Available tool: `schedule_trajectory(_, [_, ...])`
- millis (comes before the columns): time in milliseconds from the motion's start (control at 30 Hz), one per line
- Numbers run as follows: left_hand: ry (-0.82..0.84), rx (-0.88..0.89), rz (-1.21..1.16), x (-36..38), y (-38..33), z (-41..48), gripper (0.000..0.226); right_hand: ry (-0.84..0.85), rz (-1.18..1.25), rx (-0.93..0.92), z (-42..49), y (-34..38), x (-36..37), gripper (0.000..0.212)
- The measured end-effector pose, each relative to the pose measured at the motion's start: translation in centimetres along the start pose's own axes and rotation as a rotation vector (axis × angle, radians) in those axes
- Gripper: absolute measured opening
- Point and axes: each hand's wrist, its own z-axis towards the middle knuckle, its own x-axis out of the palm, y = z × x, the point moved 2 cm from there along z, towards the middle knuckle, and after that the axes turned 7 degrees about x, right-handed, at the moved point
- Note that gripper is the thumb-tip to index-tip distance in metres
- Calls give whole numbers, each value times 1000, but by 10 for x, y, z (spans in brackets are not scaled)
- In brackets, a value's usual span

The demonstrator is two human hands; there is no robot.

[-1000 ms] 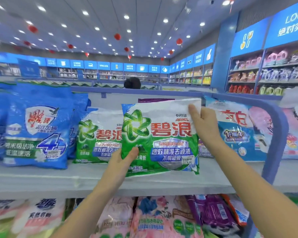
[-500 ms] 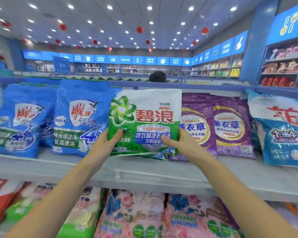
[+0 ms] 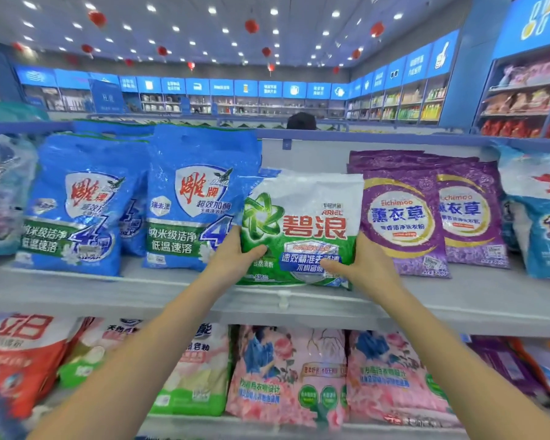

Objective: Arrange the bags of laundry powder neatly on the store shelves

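A green and white laundry powder bag (image 3: 302, 223) stands upright on the top shelf (image 3: 172, 290), between blue bags and purple bags. My left hand (image 3: 235, 257) grips its lower left edge with the thumb on the front. My right hand (image 3: 362, 265) grips its lower right corner. The bag's bottom rests near the shelf's front edge. What stands behind the bag is hidden.
Two tall blue bags (image 3: 191, 198) stand left of the green bag, two purple bags (image 3: 404, 217) to its right, and a light blue bag (image 3: 540, 214) at far right. The lower shelf holds pink floral bags (image 3: 286, 376), a green-white bag and red bags. A person's head (image 3: 300, 121) shows behind the shelf.
The green bag has gone from the shelf's right part into the gap between blue and purple bags. My right hand dropped from its top corner to its lower right corner.
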Motion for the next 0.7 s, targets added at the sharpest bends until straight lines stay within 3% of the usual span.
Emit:
schedule_trajectory(167, [69,1,98,1,0,2,67,-85,188,9,-12,2,2,50])
schedule_trajectory(267, [109,-24,81,0,3,6,69,-100,143,36,-16,2,3,63])
schedule_trajectory(433, [-47,50,-197,-8,-12,15,52,-73,148,88,-14,8,-2,79])
schedule_trajectory(700, [-181,173,-213,-20,-23,40,41,-126,170,73,-18,8,1,79])
